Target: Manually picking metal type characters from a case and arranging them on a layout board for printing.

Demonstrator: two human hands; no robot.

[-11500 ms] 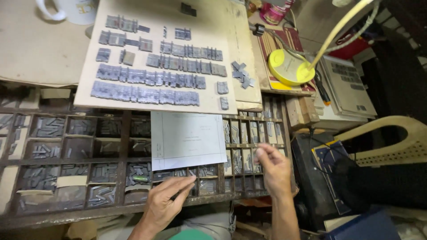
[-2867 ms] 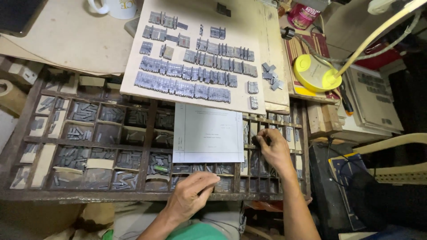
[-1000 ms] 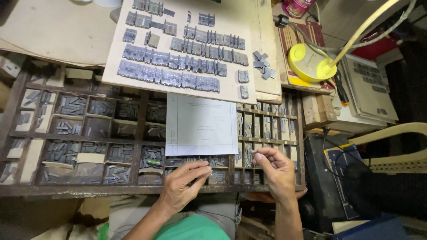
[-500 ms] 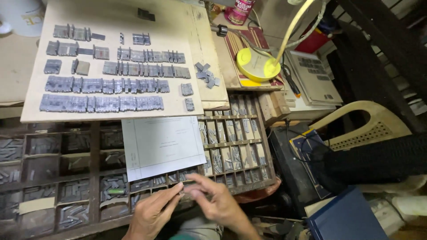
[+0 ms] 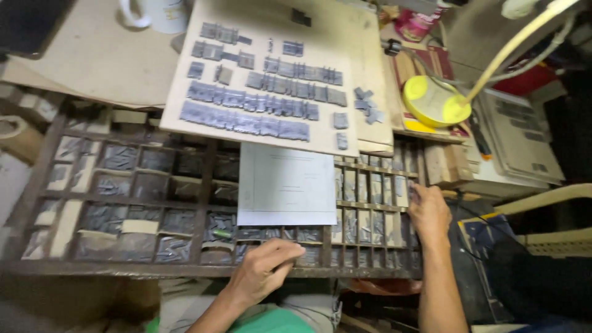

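Head view, looking down on a wooden type case (image 5: 185,185) full of small compartments with grey metal sorts. Left hand (image 5: 266,268) sits at 6 o'clock on the case's front edge, fingers curled and bunched; fingertips point toward 3 o'clock over the near row. Whether it pinches a sort cannot be told, the fingers hide it. Right hand (image 5: 428,213) lies at 4 o'clock over the narrow right-hand compartments, palm down, fingers reaching in; fingertips are hidden inside the slots, so its grip is unclear too. Forearm runs off the bottom edge.

A white sheet (image 5: 286,185) lies on the case at centre, covering several compartments; its print is too faint to read. Above it, at 12 o'clock, a tan board (image 5: 185,105) carries rows of set type (image 5: 246,120), with a few loose sorts (image 5: 367,105) at its right edge. Yellow lamp (image 5: 435,102) at 2 o'clock, its arm cut off at the top corner. White mug (image 5: 154,12) at 11 o'clock, top cropped. The right side is dark and cluttered, hard to make out. Much of the case is motion-blurred.
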